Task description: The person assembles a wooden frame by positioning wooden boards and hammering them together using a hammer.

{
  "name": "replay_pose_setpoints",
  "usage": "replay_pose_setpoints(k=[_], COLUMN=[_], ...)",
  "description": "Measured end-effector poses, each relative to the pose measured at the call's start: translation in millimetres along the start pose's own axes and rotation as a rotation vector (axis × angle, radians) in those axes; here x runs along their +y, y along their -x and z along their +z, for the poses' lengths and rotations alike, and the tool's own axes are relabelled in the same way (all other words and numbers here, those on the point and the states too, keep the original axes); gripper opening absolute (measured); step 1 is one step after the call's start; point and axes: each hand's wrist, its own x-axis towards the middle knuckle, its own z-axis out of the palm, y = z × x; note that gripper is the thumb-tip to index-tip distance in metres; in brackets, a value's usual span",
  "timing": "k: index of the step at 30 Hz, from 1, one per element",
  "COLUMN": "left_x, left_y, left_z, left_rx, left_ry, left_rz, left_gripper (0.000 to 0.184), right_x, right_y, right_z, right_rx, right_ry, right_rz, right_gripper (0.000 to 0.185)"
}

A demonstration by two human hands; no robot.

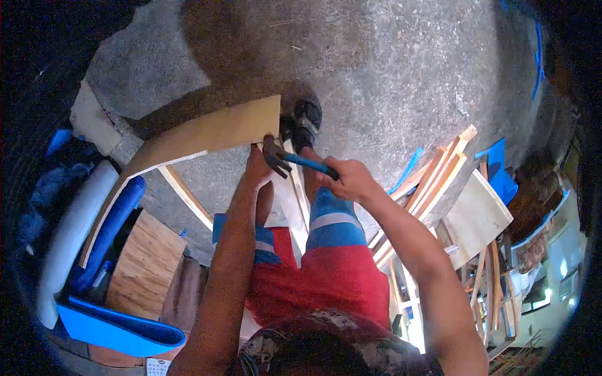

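My right hand (pixel 349 180) is closed round the blue handle of a claw hammer (pixel 305 163). Its dark head is at the edge of a long plywood board (pixel 216 127), close to the board's near corner; I cannot tell whether it touches. Just under that corner, my left hand (pixel 258 168) is closed on the board's edge, its fingertips mostly hidden by the board and hammer head. A light wood strip (pixel 293 188) runs down from the corner between my legs. Another wood strip (pixel 186 197) slants below the board's long edge.
Several wood strips (pixel 439 172) lean at right, beside a pale board (pixel 480 216). At left are blue rolled padding (pixel 113 232), a plywood sheet (pixel 147 263) and a bright blue piece (pixel 119 329). My shoe (pixel 307 119) stands on the concrete floor (pixel 389 81) beyond the board's corner.
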Motion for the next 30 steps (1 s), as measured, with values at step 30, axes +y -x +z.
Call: replay_pose_setpoints(k=[30], left_x=[-3], left_y=[-7], left_z=[2], left_rx=[-0.081], left_ry=[0.634], left_rz=[-0.285], left_gripper=[0.051], right_x=[27], right_y=[-18], right_z=[20], right_rx=[-0.172], right_ry=[0.268], right_rz=[-0.026], right_gripper=[0.049])
